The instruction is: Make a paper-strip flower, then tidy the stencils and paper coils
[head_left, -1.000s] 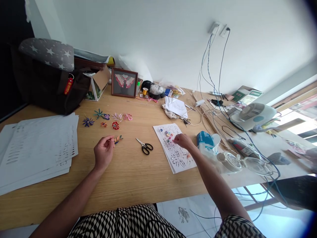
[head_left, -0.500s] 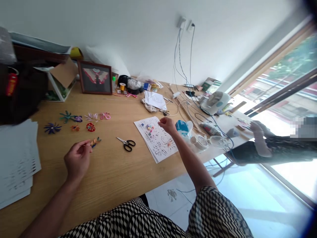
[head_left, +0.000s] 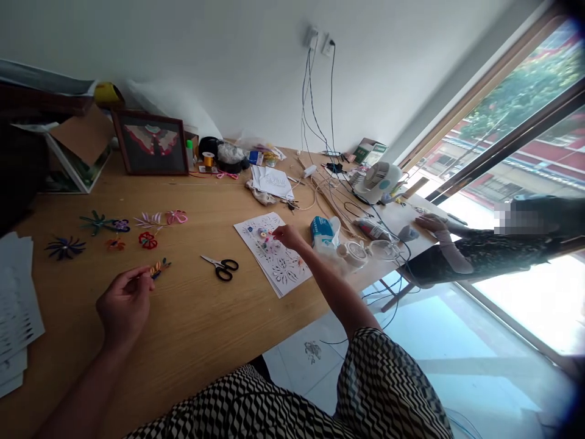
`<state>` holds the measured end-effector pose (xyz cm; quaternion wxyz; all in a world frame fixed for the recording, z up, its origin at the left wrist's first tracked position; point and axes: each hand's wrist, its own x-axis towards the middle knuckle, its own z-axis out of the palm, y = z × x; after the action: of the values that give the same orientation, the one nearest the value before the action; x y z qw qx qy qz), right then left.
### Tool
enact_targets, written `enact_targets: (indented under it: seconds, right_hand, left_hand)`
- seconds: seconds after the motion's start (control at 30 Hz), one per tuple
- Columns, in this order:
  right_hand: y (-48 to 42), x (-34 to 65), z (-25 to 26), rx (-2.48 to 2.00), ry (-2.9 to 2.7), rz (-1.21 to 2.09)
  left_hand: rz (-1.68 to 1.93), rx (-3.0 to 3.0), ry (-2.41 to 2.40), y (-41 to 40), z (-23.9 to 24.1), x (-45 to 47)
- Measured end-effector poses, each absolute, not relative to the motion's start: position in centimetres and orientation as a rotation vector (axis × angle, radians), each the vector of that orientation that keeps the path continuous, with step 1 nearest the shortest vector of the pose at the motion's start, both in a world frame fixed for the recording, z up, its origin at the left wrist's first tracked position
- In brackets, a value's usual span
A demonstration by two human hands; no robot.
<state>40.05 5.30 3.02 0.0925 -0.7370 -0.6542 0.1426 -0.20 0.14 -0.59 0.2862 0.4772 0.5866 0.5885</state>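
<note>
**Two hands at work on small craft pieces**

The left hand (head_left: 122, 303) pinches a thin stem between thumb and fingertips. At the far end of the stem sits a small colorful ornament (head_left: 159, 267), orange and blue-green, and it lies just above the tabletop (head_left: 205, 323). The left grip is narrow and closed on that stem.

The right hand (head_left: 287, 236) reaches out over a white paper sheet with cut-out patterns (head_left: 274, 259). Its fingertips are pinched close together right beside a few small beads (head_left: 264, 233) that lie on the paper. The grip is narrow, but it is too small to tell if a bead is held in it.

Between the two hands lie black scissors (head_left: 221, 267), flat on the wood and closed. Beyond the left hand is a row of little flower shapes (head_left: 148, 222) in pink, red, green, purple and blue. To the far left is a stack of white sheets (head_left: 16, 305).

Just right of the cut-out paper stands a blue and white packet (head_left: 322, 230), and next to it a small round clear jar (head_left: 354, 251). Farther back are a framed picture (head_left: 150, 142) against the wall, a white fan (head_left: 378, 180), and many cables (head_left: 320, 110) hanging from wall sockets.

At the far right end of the tabletop another person's hand (head_left: 432, 222) rests on the wood.
</note>
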Motion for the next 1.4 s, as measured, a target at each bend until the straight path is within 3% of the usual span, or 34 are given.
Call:
enact_targets:
  seconds: [0.33, 0.7, 0.97, 1.13, 1.4]
  right_hand:
    - [6.7, 38.6, 4.1, -2.277, -2.083, 0.219]
    - [10.0, 37.3, 4.5, -2.321, -2.111, 0.267]
    - [7.4, 36.1, 5.8, -2.362, -2.001, 0.210]
    - [2.7, 31.4, 4.5, -1.943, -1.835, 0.247]
    - [-2.0, 23.3, -0.2, -1.390, -1.792, 0.400]
  left_hand:
    - [1.563, 1.301, 1.609, 0.0, -0.2, 0.2]
    - [1.537, 1.306, 1.649, -0.1, 0.0, 0.2]
    - [1.570, 1.419, 1.618, 0.1, -1.1, 0.0]
    - [1.663, 1.765, 1.511, -1.1, -0.7, 0.9]
    - [1.527, 1.754, 1.426, -3.7, 3.5, 1.3]
